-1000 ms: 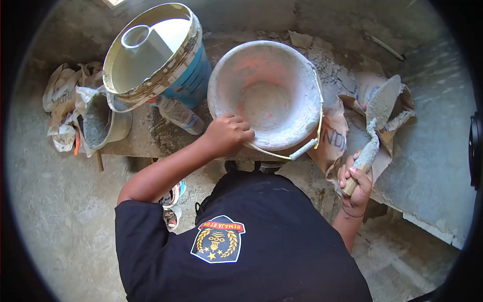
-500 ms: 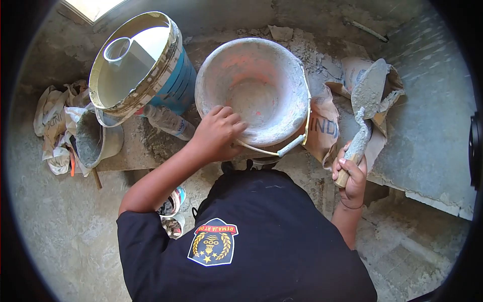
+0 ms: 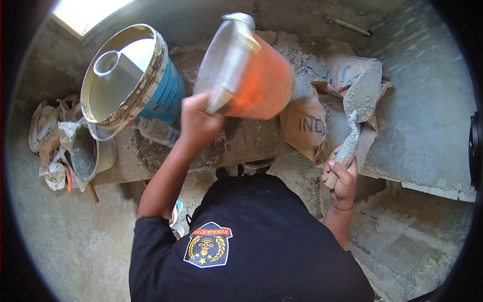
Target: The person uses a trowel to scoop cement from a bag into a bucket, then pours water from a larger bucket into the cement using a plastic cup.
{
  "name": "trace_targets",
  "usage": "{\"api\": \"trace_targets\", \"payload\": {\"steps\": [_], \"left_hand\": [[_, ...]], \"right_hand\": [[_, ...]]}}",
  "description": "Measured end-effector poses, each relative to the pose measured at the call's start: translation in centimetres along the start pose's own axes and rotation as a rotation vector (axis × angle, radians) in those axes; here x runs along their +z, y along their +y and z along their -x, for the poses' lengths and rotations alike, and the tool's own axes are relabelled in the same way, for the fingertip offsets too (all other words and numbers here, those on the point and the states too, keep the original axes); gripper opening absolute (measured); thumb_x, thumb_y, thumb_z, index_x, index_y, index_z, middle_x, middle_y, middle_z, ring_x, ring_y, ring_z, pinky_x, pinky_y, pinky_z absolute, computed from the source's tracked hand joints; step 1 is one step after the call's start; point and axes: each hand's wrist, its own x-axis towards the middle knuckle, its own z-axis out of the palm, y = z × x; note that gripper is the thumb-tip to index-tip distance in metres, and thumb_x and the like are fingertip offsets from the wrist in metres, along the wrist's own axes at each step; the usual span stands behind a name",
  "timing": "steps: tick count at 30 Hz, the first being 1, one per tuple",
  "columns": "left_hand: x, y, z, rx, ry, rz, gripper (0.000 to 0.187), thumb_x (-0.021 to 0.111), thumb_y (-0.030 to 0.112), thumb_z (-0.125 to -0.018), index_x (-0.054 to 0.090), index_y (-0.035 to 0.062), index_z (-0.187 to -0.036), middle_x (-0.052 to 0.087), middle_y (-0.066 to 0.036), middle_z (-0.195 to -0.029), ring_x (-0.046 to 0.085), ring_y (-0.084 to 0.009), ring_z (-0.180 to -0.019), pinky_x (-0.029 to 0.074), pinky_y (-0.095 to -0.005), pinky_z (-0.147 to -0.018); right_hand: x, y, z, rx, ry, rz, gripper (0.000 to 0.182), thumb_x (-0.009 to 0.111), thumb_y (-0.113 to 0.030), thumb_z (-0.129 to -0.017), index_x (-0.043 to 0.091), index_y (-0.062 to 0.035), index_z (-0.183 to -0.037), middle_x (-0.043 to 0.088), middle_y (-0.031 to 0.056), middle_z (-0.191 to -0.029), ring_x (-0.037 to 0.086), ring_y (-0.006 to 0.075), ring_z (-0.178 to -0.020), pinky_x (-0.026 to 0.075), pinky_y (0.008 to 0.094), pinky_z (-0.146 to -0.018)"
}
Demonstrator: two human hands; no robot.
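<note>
My left hand (image 3: 200, 121) is closed on the rim of an orange bucket (image 3: 261, 75), whose mouth is tipped toward the left. Both are blurred by motion. The bucket's inside is coated grey. In my right hand (image 3: 343, 173) is the wooden handle of a trowel (image 3: 363, 93), its blade crusted with grey mortar and pointing away from me. Just behind the blade lies an open paper cement bag (image 3: 304, 126). Left of the orange bucket, a large blue bucket (image 3: 163, 95) leans with a white container (image 3: 121, 80) inside it.
A plastic bottle (image 3: 157, 132) lies beside the blue bucket. At the left are a smaller grey-coated bucket (image 3: 107, 156) and crumpled sacks (image 3: 48, 133). The concrete ledge (image 3: 241, 141) runs across in front of me, with a wall (image 3: 422, 110) on the right.
The orange bucket, upright with its mouth facing up before, is now tilted onto its side and raised by my left hand. My right hand still holds the trowel.
</note>
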Motion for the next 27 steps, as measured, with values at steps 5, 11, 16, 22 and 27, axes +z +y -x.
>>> {"api": "trace_targets", "payload": {"steps": [5, 11, 16, 22, 27], "left_hand": [[0.7, -2.9, -4.2, -0.284, 0.308, 0.809, 0.031, 0.056, 0.022, -0.097, 0.059, -0.0052, -0.111, 0.068, -0.013, -0.102, 0.066, -0.0206, -0.089, 0.053, -0.034, -0.081], [4.1, -6.5, -6.9, -0.317, 0.282, 1.043, 0.047, 0.041, 0.029, -0.103, 0.042, -0.0069, -0.134, 0.053, -0.019, -0.133, 0.053, -0.0303, -0.122, 0.039, -0.0441, -0.106], [6.2, -8.1, -8.7, -0.384, 0.346, 1.283, 0.045, 0.04, 0.03, -0.104, 0.046, -0.0044, -0.132, 0.058, -0.016, -0.128, 0.057, -0.0285, -0.116, 0.044, -0.0426, -0.101], [8.6, -9.4, -9.9, -0.395, 0.269, 1.333, 0.045, 0.038, 0.029, -0.104, 0.044, -0.0035, -0.134, 0.056, -0.016, -0.13, 0.055, -0.0299, -0.119, 0.043, -0.0442, -0.103], [9.2, -11.2, -10.2, -0.434, 0.277, 1.195, 0.045, 0.036, 0.03, -0.104, 0.045, -0.0019, -0.135, 0.055, -0.016, -0.133, 0.054, -0.0288, -0.121, 0.04, -0.0446, -0.106]], "right_hand": [[-0.5, -2.6, -1.3, -0.057, 0.031, 0.099, 0.03, 0.061, -0.007, -0.084, 0.046, -0.0001, -0.109, 0.053, 0.008, -0.078, 0.054, 0.0145, -0.053, 0.048, 0.0279, -0.048], [1.0, -1.8, -7.8, -0.337, -0.005, 0.078, 0.029, 0.06, -0.005, -0.084, 0.047, 0.0, -0.11, 0.055, 0.0059, -0.076, 0.056, 0.0119, -0.055, 0.046, 0.0262, -0.044], [0.2, -4.5, -10.7, -0.188, -0.024, 0.216, 0.031, 0.064, -0.006, -0.081, 0.05, -0.0016, -0.108, 0.054, 0.0049, -0.068, 0.052, 0.0118, -0.046, 0.047, 0.0268, -0.041], [1.4, -3.9, -14.0, -0.253, -0.165, 0.729, 0.025, 0.059, -0.003, -0.08, 0.052, -0.0037, -0.104, 0.056, 0.0053, -0.07, 0.051, 0.0115, -0.046, 0.045, 0.0271, -0.04], [1.1, -8.0, -13.4, -0.468, -0.011, 0.214, 0.021, 0.061, 0.0, -0.081, 0.051, -0.0018, -0.1, 0.056, 0.0051, -0.074, 0.054, 0.011, -0.05, 0.049, 0.0259, -0.043]]}}
